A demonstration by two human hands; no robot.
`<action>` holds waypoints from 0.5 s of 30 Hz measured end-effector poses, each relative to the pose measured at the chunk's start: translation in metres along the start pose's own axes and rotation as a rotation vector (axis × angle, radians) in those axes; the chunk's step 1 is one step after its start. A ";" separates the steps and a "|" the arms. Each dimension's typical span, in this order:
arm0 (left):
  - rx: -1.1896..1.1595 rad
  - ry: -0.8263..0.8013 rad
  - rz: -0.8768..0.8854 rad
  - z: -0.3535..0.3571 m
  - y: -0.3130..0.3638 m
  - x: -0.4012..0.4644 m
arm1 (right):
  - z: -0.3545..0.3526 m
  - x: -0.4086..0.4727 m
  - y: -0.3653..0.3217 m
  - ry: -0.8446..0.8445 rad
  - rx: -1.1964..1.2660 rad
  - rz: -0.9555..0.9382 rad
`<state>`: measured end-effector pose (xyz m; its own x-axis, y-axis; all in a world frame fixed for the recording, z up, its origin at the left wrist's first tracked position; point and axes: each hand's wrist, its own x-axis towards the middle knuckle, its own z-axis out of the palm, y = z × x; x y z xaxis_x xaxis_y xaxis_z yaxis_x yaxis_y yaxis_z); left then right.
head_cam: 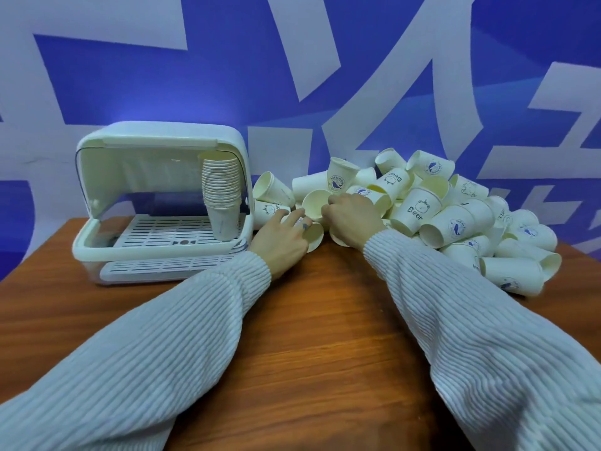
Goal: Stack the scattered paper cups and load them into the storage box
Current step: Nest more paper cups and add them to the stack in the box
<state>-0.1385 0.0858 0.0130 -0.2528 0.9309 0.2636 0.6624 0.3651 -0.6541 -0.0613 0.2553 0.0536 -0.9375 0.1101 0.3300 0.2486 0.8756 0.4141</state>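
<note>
2 white sleeves [182, 323] lead to 2 hands: left hand [282, 239] and right hand [353, 213] each grasping 1 cup [314, 235]

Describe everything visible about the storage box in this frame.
The storage box is a white plastic cabinet with rounded corners, standing on the wooden table at the left, against the blue wall. Its translucent curved lid is flipped up, leaving the front open. Inside lies a slotted white drain tray, with a second slotted panel at the lower front. One tall stack of paper cups stands upright at its right side. Neither hand touches it.
</note>
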 end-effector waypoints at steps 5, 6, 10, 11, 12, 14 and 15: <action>-0.129 0.086 -0.097 -0.011 -0.007 -0.003 | -0.013 -0.003 0.006 0.030 0.216 0.162; -0.169 0.085 -0.129 -0.017 -0.009 -0.005 | -0.017 -0.004 0.007 0.021 0.259 0.193; -0.334 0.123 -0.276 -0.034 -0.022 -0.012 | -0.035 -0.009 0.013 0.049 0.494 0.351; -0.396 0.144 -0.324 -0.038 -0.026 -0.015 | -0.040 -0.010 0.013 0.083 0.542 0.390; -0.468 0.178 -0.376 -0.042 -0.030 -0.017 | -0.046 -0.011 0.013 0.121 0.568 0.422; -0.619 0.223 -0.463 -0.050 -0.039 -0.025 | -0.059 -0.014 0.013 0.181 0.580 0.463; -0.680 0.237 -0.496 -0.055 -0.045 -0.029 | -0.065 -0.015 0.012 0.210 0.585 0.476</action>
<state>-0.1226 0.0417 0.0734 -0.5202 0.6124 0.5953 0.8111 0.5725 0.1197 -0.0285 0.2340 0.1084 -0.6820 0.4959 0.5376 0.3892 0.8684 -0.3074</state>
